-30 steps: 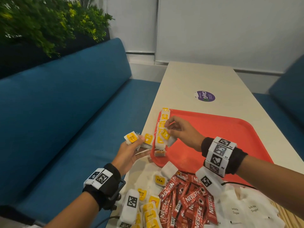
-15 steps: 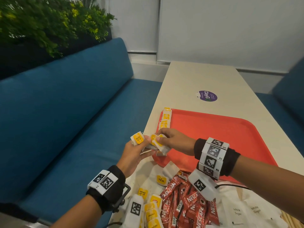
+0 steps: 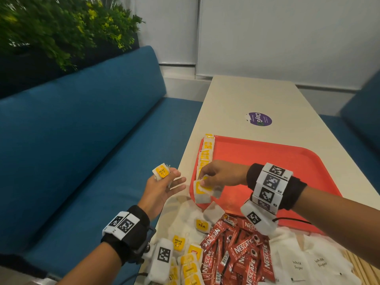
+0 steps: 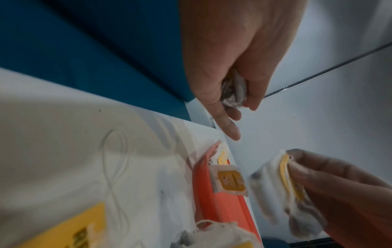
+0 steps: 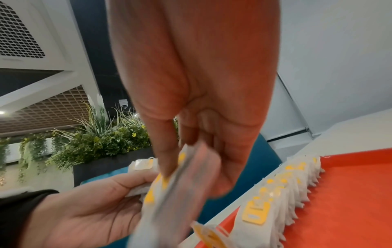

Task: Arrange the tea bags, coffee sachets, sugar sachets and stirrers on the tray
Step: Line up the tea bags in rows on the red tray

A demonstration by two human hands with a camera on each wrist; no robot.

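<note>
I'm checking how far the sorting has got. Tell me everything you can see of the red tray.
The red tray is a flat rectangle with rounded corners and a low raised rim; it looks like plastic. It lies on the pale table. A row of tea bags with yellow tags lines its left rim; the rest of its floor is bare. The right hand hovers over its near-left corner, pinching more tea bags. Coffee sachets lie just short of its near rim.

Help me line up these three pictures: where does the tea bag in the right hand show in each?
Head: tea bag at centre, pinched by the right hand over the tray's near left corner.
Left wrist: lower right, blurred.
Right wrist: bottom centre, blurred, below the fingers.
Shared landmark: the row of tea bags along the tray's left edge.
</note>
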